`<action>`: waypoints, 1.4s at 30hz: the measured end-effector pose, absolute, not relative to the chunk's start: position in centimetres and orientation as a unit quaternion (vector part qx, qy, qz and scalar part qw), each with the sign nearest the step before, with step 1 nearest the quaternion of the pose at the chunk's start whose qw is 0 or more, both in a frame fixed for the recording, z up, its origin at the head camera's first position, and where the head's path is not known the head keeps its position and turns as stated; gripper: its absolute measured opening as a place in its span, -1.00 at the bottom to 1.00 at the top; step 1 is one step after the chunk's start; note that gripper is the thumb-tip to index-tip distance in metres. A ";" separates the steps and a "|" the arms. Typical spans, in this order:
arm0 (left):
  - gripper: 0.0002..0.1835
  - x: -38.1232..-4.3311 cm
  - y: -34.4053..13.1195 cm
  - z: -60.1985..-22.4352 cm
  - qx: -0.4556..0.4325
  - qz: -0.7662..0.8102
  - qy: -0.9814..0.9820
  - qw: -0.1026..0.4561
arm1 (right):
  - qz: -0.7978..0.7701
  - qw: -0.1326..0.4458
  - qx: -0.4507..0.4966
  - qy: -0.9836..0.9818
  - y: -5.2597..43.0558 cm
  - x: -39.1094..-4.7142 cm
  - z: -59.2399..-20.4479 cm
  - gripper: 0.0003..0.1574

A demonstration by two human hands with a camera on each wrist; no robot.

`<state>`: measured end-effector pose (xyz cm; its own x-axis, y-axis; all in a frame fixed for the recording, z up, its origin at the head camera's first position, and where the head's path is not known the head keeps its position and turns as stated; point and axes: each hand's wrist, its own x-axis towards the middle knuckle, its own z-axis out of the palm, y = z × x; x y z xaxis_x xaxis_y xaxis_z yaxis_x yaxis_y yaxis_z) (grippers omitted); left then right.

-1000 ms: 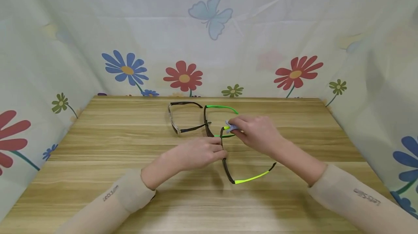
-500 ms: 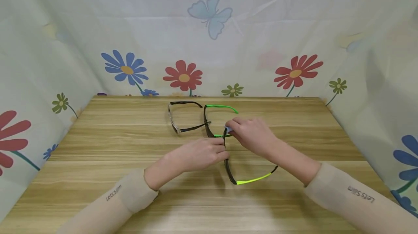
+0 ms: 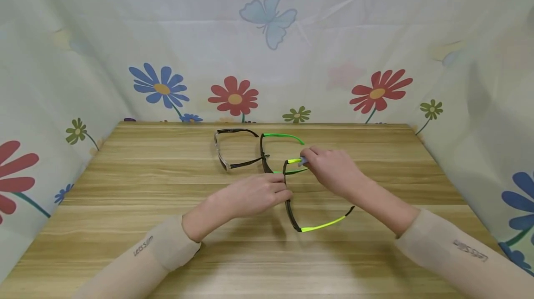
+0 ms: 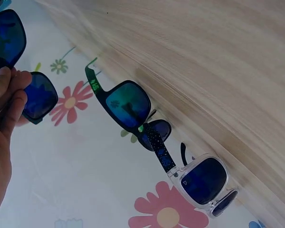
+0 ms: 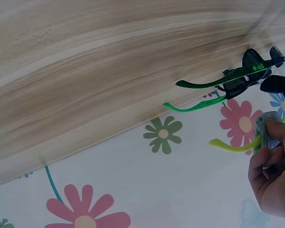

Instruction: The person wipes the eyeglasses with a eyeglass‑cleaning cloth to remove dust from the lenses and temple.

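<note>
My left hand (image 3: pixel 255 194) pinches a pair of black-framed sunglasses (image 3: pixel 294 219) with neon yellow temples, gripping it at the bridge between the dark blue lenses (image 4: pixel 42 97). Its temples point right, unfolded. Between the fingers of my right hand (image 3: pixel 333 171) is a small light blue cloth (image 5: pixel 263 127), folded around the far yellow temple (image 5: pixel 230 146) partway along its length. Just beyond the held pair lies a second pair of sunglasses (image 4: pixel 128 103), black in front with green temples. The held pair overlaps it in the head view.
To the left of the green pair, clear-framed sunglasses (image 4: pixel 204 181) with black temples (image 3: pixel 238 130) lie unfolded, one temple tip reaching the green pair's front. Everything is on a wood-grain table (image 3: pixel 125 178). A flower-printed curtain (image 3: pixel 317 58) encloses the back and sides.
My right hand with the cloth moves left to the front corner of the yellow-templed sunglasses, then back right along the far temple. The left hand keeps its hold, nearly still.
</note>
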<state>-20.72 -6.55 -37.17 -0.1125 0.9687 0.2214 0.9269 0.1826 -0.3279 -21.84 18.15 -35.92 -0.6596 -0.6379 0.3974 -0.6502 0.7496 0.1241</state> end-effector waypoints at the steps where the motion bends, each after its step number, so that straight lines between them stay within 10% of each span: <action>1: -0.82 -20.7 -6.6 -37.1 -0.637 0.052 -0.744 0.194 | 0.015 0.210 0.349 -0.913 18.4 -21.8 -35.9 -0.75; 25: -0.83 -22.3 -8.6 -37.2 -0.603 0.032 -0.770 0.205 | 0.076 0.138 0.248 -0.956 26.6 -21.4 -35.4 -0.80; 42: -0.85 -23.2 -8.8 -37.9 -0.599 0.005 -0.776 0.198 | 0.112 0.165 0.445 -0.873 23.3 -18.8 -34.2 -0.58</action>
<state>-23.21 -8.80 -37.91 -0.2038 0.9315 0.3013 0.9278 0.2819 -0.2442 -18.76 23.28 -34.17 -0.5491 -0.7401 0.3883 -0.8142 0.5786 -0.0485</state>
